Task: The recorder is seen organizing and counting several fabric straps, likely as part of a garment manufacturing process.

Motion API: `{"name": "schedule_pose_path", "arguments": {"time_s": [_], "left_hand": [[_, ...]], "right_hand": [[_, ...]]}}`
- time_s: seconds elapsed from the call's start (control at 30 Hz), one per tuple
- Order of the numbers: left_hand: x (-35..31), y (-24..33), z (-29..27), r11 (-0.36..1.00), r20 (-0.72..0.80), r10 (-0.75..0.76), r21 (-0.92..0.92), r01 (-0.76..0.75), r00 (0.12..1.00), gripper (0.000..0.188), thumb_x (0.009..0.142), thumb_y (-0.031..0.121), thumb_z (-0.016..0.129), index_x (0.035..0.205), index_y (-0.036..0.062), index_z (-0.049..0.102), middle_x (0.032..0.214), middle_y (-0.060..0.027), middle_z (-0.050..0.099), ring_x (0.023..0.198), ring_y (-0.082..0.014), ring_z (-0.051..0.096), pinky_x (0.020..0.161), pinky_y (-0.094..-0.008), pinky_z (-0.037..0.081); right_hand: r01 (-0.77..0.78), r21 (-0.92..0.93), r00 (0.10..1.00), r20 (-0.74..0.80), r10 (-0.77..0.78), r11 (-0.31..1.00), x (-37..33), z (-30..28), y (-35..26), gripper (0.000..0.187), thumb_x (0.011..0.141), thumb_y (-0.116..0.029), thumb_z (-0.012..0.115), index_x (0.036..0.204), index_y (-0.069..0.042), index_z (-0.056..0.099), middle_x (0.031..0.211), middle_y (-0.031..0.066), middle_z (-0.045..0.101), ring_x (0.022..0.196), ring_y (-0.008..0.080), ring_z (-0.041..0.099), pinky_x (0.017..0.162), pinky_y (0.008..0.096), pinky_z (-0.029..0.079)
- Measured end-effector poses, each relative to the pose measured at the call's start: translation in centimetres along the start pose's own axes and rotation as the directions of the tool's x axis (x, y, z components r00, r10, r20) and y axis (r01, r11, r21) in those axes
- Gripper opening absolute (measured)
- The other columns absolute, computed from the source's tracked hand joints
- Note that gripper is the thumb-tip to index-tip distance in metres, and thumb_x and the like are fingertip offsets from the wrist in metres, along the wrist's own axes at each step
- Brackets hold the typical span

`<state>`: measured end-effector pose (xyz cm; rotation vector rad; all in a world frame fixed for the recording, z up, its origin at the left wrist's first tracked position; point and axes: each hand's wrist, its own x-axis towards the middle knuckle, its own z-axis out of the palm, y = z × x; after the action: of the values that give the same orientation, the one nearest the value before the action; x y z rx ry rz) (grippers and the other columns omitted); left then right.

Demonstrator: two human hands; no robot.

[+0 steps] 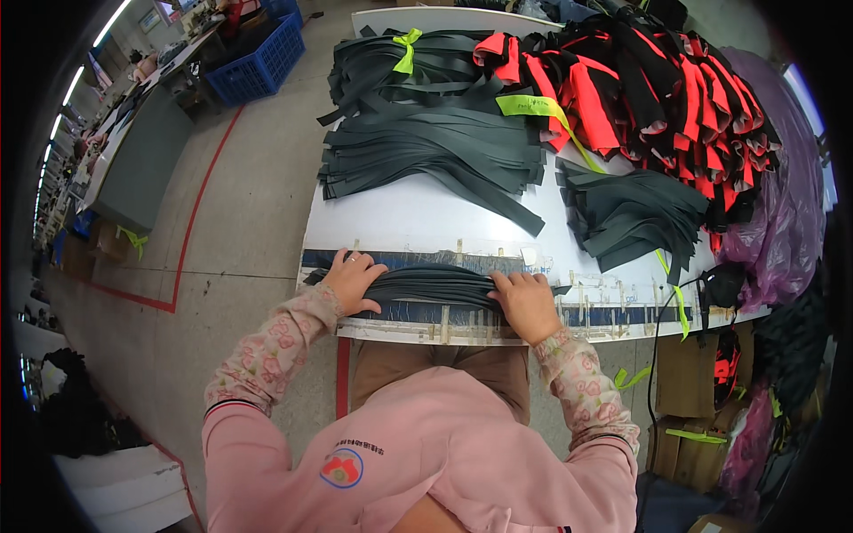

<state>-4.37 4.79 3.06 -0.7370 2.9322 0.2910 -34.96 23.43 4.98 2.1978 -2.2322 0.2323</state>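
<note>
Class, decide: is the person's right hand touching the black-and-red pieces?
No, the right hand is on a bundle of dark strips near the front edge of the white table.

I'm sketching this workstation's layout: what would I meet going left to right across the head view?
Blue crate, left hand, dark strips between the hands, right hand, rightmost strip pile, purple plastic.
</note>
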Motion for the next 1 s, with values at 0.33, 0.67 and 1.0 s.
{"name": "schedule_pose_path", "arguments": {"time_s": [0.33,0.67,1.0], "left_hand": [[-0.1,-0.6,1.1,0.998,-0.084,0.022,-0.060,-0.027,0.996,0.074,0.070,0.046,0.081,0.131,0.0142,0.054,0.109,-0.0095,0.054,0.111,-0.0289,0.053,0.109,-0.0519,0.028],[0.0,-0.9,0.8,0.992,-0.179,0.110,-0.037,-0.118,0.978,0.059,0.072,0.047,0.078,0.118,0.0119,0.065,0.103,-0.0094,0.056,0.104,-0.0288,0.054,0.103,-0.0470,0.033],[-1.3,-0.4,0.1,0.995,-0.203,-0.011,-0.102,-0.009,0.979,0.058,0.070,0.048,0.079,0.111,0.0111,0.065,0.096,-0.0077,0.060,0.095,-0.0273,0.057,0.087,-0.0380,0.041]], "right_hand": [[-0.024,0.143,0.999,-0.039,0.030,0.989,1.3,2.3,0.8,0.026,0.086,-0.016,0.064,0.110,-0.009,0.068,0.105,0.0079,0.064,0.093,0.0265,0.063,0.086,0.0392,0.048],[0.131,0.136,0.990,-0.063,-0.124,0.982,2.9,1.3,-0.8,0.085,0.076,-0.046,0.077,0.146,-0.013,0.040,0.126,0.0139,0.055,0.125,0.0319,0.050,0.113,0.0602,0.024],[0.080,0.039,0.997,-0.024,-0.079,0.996,-0.9,0.3,-0.5,0.051,0.074,-0.029,0.079,0.116,-0.010,0.057,0.099,0.0049,0.059,0.100,0.0244,0.057,0.089,0.0449,0.041]]}}
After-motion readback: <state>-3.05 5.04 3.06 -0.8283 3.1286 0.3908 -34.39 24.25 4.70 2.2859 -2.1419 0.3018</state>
